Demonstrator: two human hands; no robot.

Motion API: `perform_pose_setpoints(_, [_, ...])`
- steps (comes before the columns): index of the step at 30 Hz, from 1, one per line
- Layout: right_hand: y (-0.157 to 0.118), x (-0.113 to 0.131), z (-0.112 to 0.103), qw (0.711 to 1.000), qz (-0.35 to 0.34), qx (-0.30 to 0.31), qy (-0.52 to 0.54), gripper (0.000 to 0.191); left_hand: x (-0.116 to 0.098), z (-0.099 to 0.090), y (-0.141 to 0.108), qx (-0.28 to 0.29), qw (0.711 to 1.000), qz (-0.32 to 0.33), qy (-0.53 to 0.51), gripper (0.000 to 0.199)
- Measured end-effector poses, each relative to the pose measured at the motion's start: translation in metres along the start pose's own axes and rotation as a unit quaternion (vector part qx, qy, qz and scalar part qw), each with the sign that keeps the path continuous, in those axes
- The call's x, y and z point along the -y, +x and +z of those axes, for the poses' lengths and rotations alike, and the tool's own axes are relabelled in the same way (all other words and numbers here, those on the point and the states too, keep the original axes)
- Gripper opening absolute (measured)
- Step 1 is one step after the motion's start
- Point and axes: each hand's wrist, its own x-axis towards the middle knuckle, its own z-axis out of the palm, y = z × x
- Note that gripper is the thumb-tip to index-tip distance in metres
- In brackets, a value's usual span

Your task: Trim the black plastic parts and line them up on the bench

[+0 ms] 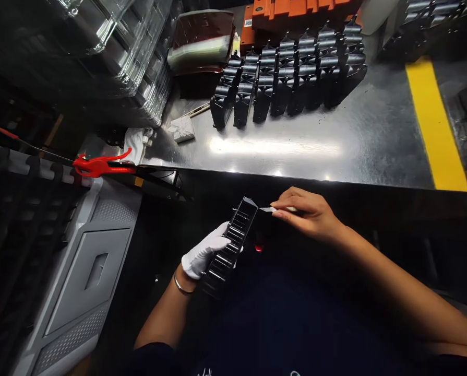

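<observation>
The white-gloved left hand (206, 251) was clamped around a long black ribbed part (233, 240), tilted before the dark shirt, below the shiny metal table (296, 151). The bare right hand (309, 211) pinched a slim pale blade-like tool (267, 209), its tip at the part's upper end.

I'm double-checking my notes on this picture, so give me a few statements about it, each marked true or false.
1. The left hand wears a white glove. True.
2. The left hand holds an orange tray. False: it holds a black slotted part.
3. The bare right hand pinches a thin blade-like tool. True.
4. Black pieces stand in rows on the metal table. True.
5. The yellow stripe is left of those rows. False: it is to their right.
</observation>
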Motion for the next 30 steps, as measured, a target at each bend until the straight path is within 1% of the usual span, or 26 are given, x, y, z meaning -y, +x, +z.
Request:
perform_pose_setpoints(3, [-0.001, 0.010, -0.018, 0.994, -0.024, 0.100, -0.030, 0.016, 0.000, -0.004, -0.002, 0.033, 0.999, -0.021, 0.005, 0.054])
perform_pose_setpoints(7, [0.008, 0.014, -0.035, 0.973, -0.044, 0.213, -0.072, 0.023, -0.003, -0.002, -0.003, 0.057, 0.997, -0.046, 0.000, 0.058])
perform_pose_setpoints(9, [0.014, 0.016, -0.039, 0.964, -0.053, 0.249, -0.084, 0.024, -0.003, -0.001, -0.004, 0.066, 0.996, -0.065, -0.001, 0.060])
perform_pose_setpoints(12, [0.021, 0.016, -0.042, 0.958, -0.068, 0.266, -0.083, 0.021, -0.002, -0.002, -0.003, 0.086, 0.990, -0.107, -0.004, 0.059])
perform_pose_setpoints(15, [0.021, 0.010, -0.038, 0.963, -0.082, 0.247, -0.067, 0.019, 0.006, -0.005, 0.000, 0.105, 0.982, -0.157, -0.024, 0.056])
perform_pose_setpoints(17, [0.016, 0.004, -0.030, 0.975, -0.076, 0.209, -0.030, 0.017, 0.012, -0.006, 0.003, 0.119, 0.978, -0.165, -0.045, 0.057])
perform_pose_setpoints(18, [0.013, 0.001, -0.025, 0.982, -0.062, 0.178, -0.002, 0.016, 0.015, -0.006, 0.006, 0.128, 0.977, -0.159, -0.057, 0.059])
perform_pose_setpoints(20, [0.005, -0.001, -0.011, 0.996, 0.003, 0.080, 0.050, 0.015, 0.018, -0.004, 0.010, 0.135, 0.980, -0.133, -0.068, 0.062])
perform_pose_setpoints(22, [-0.004, 0.000, 0.003, 0.994, 0.089, -0.023, 0.065, 0.017, 0.018, 0.000, 0.014, 0.106, 0.990, -0.086, -0.036, 0.057])
perform_pose_setpoints(23, [-0.007, 0.002, 0.008, 0.989, 0.122, -0.056, 0.057, 0.020, 0.016, 0.003, 0.015, 0.081, 0.995, -0.059, -0.002, 0.052])
perform_pose_setpoints(24, [-0.010, 0.005, 0.012, 0.987, 0.139, -0.071, 0.042, 0.022, 0.014, 0.006, 0.017, 0.056, 0.997, -0.032, 0.035, 0.048])
perform_pose_setpoints(26, [-0.014, 0.012, 0.016, 0.989, 0.132, -0.059, 0.007, 0.023, 0.009, 0.010, 0.018, 0.017, 0.996, 0.010, 0.090, 0.046])
perform_pose_setpoints(28, [-0.016, 0.019, 0.017, 0.992, 0.116, -0.044, -0.035, 0.022, 0.006, 0.013, 0.019, 0.002, 0.994, 0.026, 0.110, 0.050])
perform_pose_setpoints(30, [-0.018, 0.023, 0.017, 0.989, 0.118, -0.035, -0.079, 0.022, 0.004, 0.014, 0.020, -0.003, 0.993, 0.026, 0.113, 0.053])
